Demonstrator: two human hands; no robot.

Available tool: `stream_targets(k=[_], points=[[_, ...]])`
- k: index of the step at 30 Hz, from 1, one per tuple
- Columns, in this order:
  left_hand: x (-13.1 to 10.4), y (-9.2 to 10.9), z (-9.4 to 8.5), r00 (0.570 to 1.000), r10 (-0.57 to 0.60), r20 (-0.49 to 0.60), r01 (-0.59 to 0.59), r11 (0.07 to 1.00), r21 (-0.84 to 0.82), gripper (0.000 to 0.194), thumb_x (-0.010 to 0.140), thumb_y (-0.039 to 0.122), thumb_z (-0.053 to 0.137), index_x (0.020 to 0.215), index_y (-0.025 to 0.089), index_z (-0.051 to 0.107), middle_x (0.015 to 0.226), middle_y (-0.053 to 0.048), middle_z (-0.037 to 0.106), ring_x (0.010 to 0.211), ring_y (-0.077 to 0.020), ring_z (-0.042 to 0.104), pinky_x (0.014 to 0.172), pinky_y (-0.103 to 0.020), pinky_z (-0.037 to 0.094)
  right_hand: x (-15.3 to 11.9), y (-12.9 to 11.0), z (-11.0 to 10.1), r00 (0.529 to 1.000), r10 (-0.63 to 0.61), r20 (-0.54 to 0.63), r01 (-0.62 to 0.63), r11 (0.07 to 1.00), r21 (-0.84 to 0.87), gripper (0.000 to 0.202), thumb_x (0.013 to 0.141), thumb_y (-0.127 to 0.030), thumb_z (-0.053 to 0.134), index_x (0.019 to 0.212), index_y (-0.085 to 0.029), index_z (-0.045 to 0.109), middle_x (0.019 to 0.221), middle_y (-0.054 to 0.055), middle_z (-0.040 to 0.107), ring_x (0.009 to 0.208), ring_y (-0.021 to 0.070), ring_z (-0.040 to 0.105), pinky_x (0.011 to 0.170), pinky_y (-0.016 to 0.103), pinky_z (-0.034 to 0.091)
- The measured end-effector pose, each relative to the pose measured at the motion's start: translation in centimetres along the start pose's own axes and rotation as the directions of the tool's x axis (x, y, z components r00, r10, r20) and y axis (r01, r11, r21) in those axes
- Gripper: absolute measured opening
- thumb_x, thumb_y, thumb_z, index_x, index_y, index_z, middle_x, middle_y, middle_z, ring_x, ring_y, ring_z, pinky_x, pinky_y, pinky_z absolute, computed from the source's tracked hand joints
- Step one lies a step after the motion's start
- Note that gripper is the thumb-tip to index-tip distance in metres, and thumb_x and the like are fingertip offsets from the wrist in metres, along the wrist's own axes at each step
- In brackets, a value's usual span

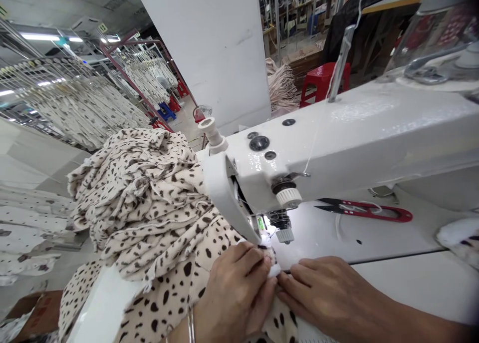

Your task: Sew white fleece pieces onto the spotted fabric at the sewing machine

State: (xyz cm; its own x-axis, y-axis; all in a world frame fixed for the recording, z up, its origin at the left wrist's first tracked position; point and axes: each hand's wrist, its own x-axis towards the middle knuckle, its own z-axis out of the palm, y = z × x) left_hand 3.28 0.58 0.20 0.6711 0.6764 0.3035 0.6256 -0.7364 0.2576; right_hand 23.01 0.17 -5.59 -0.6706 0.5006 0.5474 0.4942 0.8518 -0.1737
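A pale fabric with dark spots (164, 288) spreads from a large heap at the left to the lit needle area of the white sewing machine (359, 128). Just in front of the needle, my left hand (239, 283) has its fingers bent and pressed on a bunched edge of this fabric. Close beside it on the right, my right hand (329, 293) pinches the same edge, fingers together. A small white strip (274, 270) shows between the two hands. The needle tip is hidden behind the machine head and my fingers.
Red-handled thread snips (377, 210) lie on the machine bed under the arm. A piece of white fabric (458, 233) is at the right edge. Behind stand a white pillar (213, 43), a red stool (324, 81) and racks of hanging spotted garments (90, 108).
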Motion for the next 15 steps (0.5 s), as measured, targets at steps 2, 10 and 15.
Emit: stream_targets(k=[2,10,15], points=[[-0.2,-0.2,0.1,0.999,-0.040,-0.018,0.039,0.997,-0.062,0.017,0.092,0.010,0.049,0.102,0.013,0.063,0.089,-0.008,0.066,0.089,-0.0202,0.062,0.080,-0.035,0.058,0.6,0.4,-0.5,0.998,0.014,-0.062,-0.011,0.999,0.040,0.021,0.092,-0.011,0.053,0.073,-0.020,0.052,0.064,-0.003,0.050,0.057,0.0124,0.046,0.054,0.029,0.032],[-1.0,-0.2,1.3,0.989,-0.127,-0.078,0.131,0.990,0.044,0.017,0.097,0.012,0.044,0.103,0.014,0.059,0.092,-0.009,0.064,0.082,-0.0203,0.061,0.068,-0.033,0.057,1.6,1.1,-0.4,0.993,0.066,-0.097,-0.059,0.996,0.073,0.016,0.096,-0.018,0.049,0.100,-0.015,0.064,0.091,0.007,0.064,0.080,0.0167,0.059,0.066,0.029,0.049],[-1.0,0.2,1.6,0.997,-0.006,-0.080,0.024,0.973,0.229,0.021,0.095,0.006,0.042,0.106,0.006,0.060,0.105,-0.014,0.064,0.091,-0.0243,0.061,0.077,-0.038,0.058,2.1,1.1,-0.4,0.994,0.029,-0.108,-0.025,0.999,0.035,0.019,0.096,-0.017,0.048,0.102,-0.015,0.066,0.090,0.007,0.066,0.080,0.0171,0.060,0.069,0.029,0.050]])
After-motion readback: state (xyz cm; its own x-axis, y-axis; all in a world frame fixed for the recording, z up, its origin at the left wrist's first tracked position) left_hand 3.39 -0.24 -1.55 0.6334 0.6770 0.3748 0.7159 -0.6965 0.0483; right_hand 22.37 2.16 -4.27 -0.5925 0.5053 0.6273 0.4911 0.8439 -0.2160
